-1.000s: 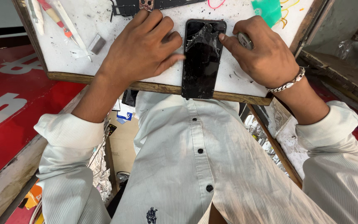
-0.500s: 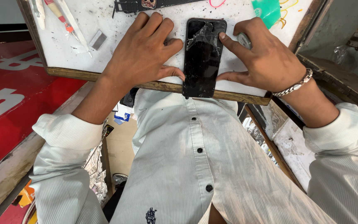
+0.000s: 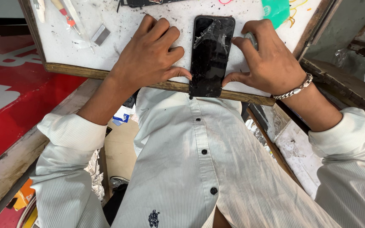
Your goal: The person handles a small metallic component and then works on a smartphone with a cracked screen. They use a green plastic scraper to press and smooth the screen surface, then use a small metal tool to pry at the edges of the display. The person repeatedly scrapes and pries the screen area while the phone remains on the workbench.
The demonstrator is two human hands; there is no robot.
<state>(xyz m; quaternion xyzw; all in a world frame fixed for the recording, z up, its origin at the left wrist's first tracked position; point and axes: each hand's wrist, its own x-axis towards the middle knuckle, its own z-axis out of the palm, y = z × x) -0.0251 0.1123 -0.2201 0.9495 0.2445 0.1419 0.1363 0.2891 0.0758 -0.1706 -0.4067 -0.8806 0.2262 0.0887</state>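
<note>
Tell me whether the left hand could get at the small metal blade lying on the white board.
Probably yes. The left hand rests beside the cracked phone, and the small metal blade lies to its left on the white board with only bare, speckled surface between them.

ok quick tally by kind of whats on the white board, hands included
phone with cracked black screen: 1
hands, left hand and right hand, flanking the phone: 2
red-handled tool: 1
small grey metal piece: 1
green patch: 1
total: 6

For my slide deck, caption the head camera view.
Left hand and right hand steady a cracked black phone on a white board.
</note>
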